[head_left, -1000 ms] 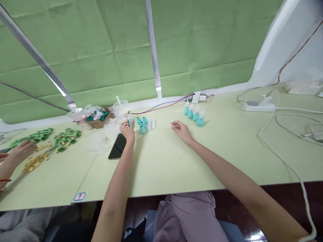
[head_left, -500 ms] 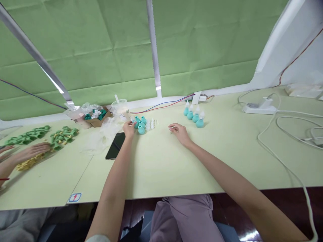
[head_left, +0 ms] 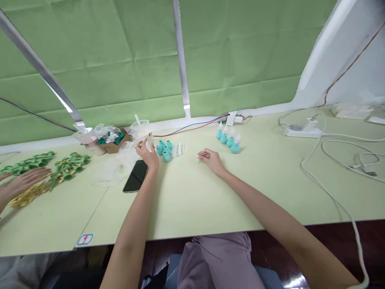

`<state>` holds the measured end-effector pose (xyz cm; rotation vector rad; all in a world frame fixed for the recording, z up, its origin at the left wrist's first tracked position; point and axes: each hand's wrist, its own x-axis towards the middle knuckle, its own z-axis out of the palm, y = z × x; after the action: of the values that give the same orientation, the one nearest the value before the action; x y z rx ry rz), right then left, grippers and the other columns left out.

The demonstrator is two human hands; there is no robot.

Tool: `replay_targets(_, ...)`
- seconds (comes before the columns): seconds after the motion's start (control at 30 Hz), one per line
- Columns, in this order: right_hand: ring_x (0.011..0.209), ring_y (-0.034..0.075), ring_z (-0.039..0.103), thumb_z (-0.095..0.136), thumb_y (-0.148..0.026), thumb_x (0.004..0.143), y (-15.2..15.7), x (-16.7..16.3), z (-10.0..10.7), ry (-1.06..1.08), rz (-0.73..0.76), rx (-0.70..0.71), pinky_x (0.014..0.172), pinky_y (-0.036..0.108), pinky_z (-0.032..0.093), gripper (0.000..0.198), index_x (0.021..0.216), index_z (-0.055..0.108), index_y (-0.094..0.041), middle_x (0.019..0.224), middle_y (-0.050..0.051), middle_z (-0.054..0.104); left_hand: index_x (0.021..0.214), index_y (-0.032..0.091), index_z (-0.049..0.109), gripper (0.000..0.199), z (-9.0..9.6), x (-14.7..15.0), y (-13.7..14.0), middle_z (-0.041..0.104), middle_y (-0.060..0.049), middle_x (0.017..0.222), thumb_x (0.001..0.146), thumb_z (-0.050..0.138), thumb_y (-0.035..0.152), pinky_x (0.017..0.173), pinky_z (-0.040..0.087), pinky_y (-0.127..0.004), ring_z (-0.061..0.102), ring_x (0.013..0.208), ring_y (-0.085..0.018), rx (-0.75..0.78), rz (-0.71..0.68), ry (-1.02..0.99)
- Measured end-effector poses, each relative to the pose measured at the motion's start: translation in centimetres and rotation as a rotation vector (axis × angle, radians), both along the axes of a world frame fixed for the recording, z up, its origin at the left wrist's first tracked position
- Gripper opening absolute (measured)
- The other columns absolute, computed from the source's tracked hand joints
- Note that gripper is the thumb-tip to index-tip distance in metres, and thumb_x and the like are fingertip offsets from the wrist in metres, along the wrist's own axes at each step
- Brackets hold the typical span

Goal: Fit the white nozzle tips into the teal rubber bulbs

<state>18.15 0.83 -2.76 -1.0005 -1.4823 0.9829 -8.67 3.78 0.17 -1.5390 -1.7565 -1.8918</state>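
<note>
My left hand [head_left: 148, 155] is raised beside the small teal bulbs [head_left: 166, 155], its fingers apart and nothing seen in them. Several of these open-necked bulbs stand in a cluster just to its right. Alongside them lie white nozzle tips [head_left: 179, 149] and some tiny pale pieces [head_left: 185, 147]. My right hand [head_left: 211, 161] rests low over the table with thumb and fingertips pinched on a small whitish piece [head_left: 199, 157], too small to name. Beyond it, several teal bulbs with white pointed nozzles [head_left: 230, 142] stand upright in a row.
A black phone [head_left: 136, 176] lies under my left wrist, near crumpled clear plastic [head_left: 117, 164]. Behind are lidded cups [head_left: 93, 141] and a cardboard box [head_left: 116, 147]. A co-worker's hand [head_left: 28, 181] is over yellow pieces at left. A power strip [head_left: 302, 131] and white cable lie right.
My left hand has lifted off the teal bulbs, moved slightly left, and its fingers have spread. The right hand keeps its pinch almost in place. The view has shifted slightly.
</note>
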Motion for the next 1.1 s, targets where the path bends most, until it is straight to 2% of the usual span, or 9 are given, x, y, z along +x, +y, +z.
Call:
replay_targets(0.03, 0.071, 0.017, 0.065, 0.067, -0.031, 0.066, 0.0, -0.1, 0.1, 0.023, 0.0, -0.015, 0.068, 0.029, 0.049, 0.016, 0.074, 0.062, -0.019, 0.076, 0.003, 0.069, 0.11, 0.018, 0.053, 0.026, 0.5, 1.1, -0.9, 0.047, -0.014, 0.12, 0.087, 0.046, 0.029, 0.095, 0.038, -0.039, 0.045, 0.115, -0.022, 0.071, 0.084, 0.063)
replay_targets(0.07, 0.073, 0.017, 0.065, 0.068, -0.031, 0.065, -0.1, -0.1, 0.1, 0.05, 0.0, -0.032, 0.068, 0.029, 0.049, 0.017, 0.074, 0.061, -0.019, 0.078, 0.003, 0.069, 0.109, 0.018, 0.054, 0.025, 0.8, 2.3, -1.7, 0.049, -0.013, 0.118, 0.088, 0.045, 0.029, 0.097, 0.037, -0.04, 0.045, 0.114, -0.022, 0.09, 0.077, 0.153)
replay_targets(0.2, 0.074, 0.016, 0.065, 0.072, -0.034, 0.059, -0.1, -0.5, 0.3, 0.155, 0.027, -0.09, 0.07, 0.028, 0.048, 0.024, 0.074, 0.061, -0.019, 0.079, 0.002, 0.069, 0.103, 0.019, 0.06, 0.022, 0.1, 7.5, -4.2, 0.063, -0.005, 0.09, 0.088, 0.048, 0.031, 0.084, 0.044, -0.032, 0.056, 0.086, -0.016, -0.181, -0.392, 0.582)
replay_targets(0.3, 0.071, 0.016, 0.065, 0.074, -0.036, 0.056, -0.3, -0.7, 0.2, 0.21, 0.059, -0.133, 0.072, 0.029, 0.048, 0.028, 0.073, 0.061, -0.018, 0.073, 0.001, 0.068, 0.106, 0.019, 0.062, 0.025, -1.4, 9.9, -5.0, 0.066, -0.004, 0.088, 0.084, 0.056, 0.029, 0.076, 0.045, -0.028, 0.057, 0.082, -0.016, -0.343, -0.542, 0.692)
replay_targets(0.43, 0.068, 0.016, 0.064, 0.075, -0.036, 0.053, -0.8, -1.0, 0.3, 0.199, 0.077, -0.169, 0.073, 0.029, 0.048, 0.029, 0.071, 0.062, -0.017, 0.069, 0.001, 0.068, 0.095, 0.02, 0.068, 0.018, -2.4, 10.2, -5.4, 0.068, -0.003, 0.079, 0.085, 0.055, 0.026, 0.071, 0.043, -0.026, 0.057, 0.076, -0.015, -0.377, -0.491, 0.637)
replay_targets(0.67, 0.065, 0.017, 0.065, 0.077, -0.035, 0.05, -0.7, -1.0, 0.1, 0.142, 0.092, -0.206, 0.07, 0.028, 0.049, 0.029, 0.068, 0.063, -0.017, 0.066, 0.002, 0.068, 0.086, 0.019, 0.07, 0.02, -2.3, 9.9, -5.6, 0.068, -0.003, 0.072, 0.085, 0.055, 0.031, 0.064, 0.038, -0.024, 0.055, 0.068, -0.014, -0.424, -0.475, 0.697)
replay_targets(0.77, 0.065, 0.016, 0.065, 0.075, -0.034, 0.054, -0.5, -1.1, -0.2, 0.114, 0.073, -0.178, 0.068, 0.028, 0.05, 0.026, 0.07, 0.064, -0.016, 0.065, 0.002, 0.068, 0.082, 0.018, 0.07, 0.023, -2.4, 10.0, -5.6, 0.068, -0.004, 0.072, 0.086, 0.052, 0.033, 0.063, 0.037, -0.024, 0.055, 0.07, -0.014, -0.415, -0.442, 0.729)
replay_targets(0.93, 0.073, 0.017, 0.067, 0.067, -0.035, 0.066, -1.1, -1.6, -0.5, 0.069, 0.016, -0.092, 0.066, 0.028, 0.053, 0.027, 0.088, 0.068, -0.019, 0.091, 0.005, 0.071, 0.086, 0.018, 0.07, 0.023, -2.4, 9.9, -5.5, 0.069, -0.004, 0.075, 0.086, 0.053, 0.034, 0.063, 0.036, -0.024, 0.056, 0.07, -0.014, -0.426, -0.39, 0.688)
replay_targets(1.1, 0.077, 0.02, 0.067, 0.064, -0.037, 0.072, -2.0, -2.1, -0.2, -0.048, -0.095, -0.037, 0.073, 0.032, 0.053, 0.024, 0.086, 0.073, -0.019, 0.087, 0.006, 0.073, 0.085, 0.019, 0.071, 0.027, -2.3, 10.0, -5.7, 0.068, -0.005, 0.075, 0.087, 0.05, 0.036, 0.061, 0.035, -0.024, 0.057, 0.072, -0.014, -0.447, -0.37, 0.691)
